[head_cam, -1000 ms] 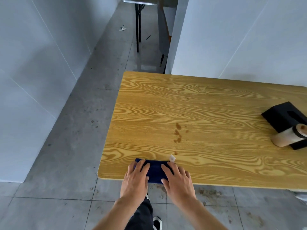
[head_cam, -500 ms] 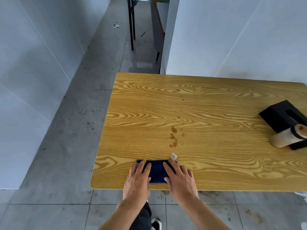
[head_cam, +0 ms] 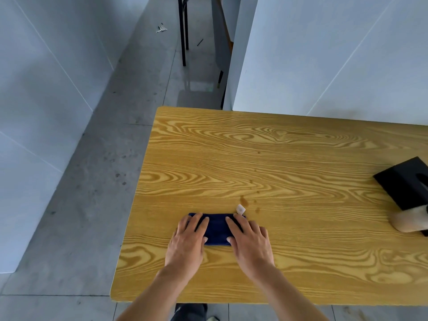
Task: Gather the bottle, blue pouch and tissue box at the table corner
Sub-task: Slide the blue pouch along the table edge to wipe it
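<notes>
A dark blue pouch [head_cam: 216, 230] lies flat on the wooden table [head_cam: 278, 158], left of the middle and a little in from the near edge. A small white tag [head_cam: 240, 208] sticks out at its far right corner. My left hand [head_cam: 187, 244] covers its left end and my right hand [head_cam: 250, 242] its right end, fingers on top and thumbs at its near edge. At the right border sits a black tissue box [head_cam: 403, 181]. A beige bottle [head_cam: 410, 222] lies on its side against it, partly cut off.
Small brown stains [head_cam: 244, 200] mark the wood just beyond the pouch. The table's left edge drops to a grey tiled floor [head_cam: 81, 205]. White wall panels stand left and behind. Black furniture legs [head_cam: 184, 42] stand in the corridor beyond.
Both hands have slid the blue pouch away from the near table edge, farther onto the table. The tissue box and bottle have stayed put.
</notes>
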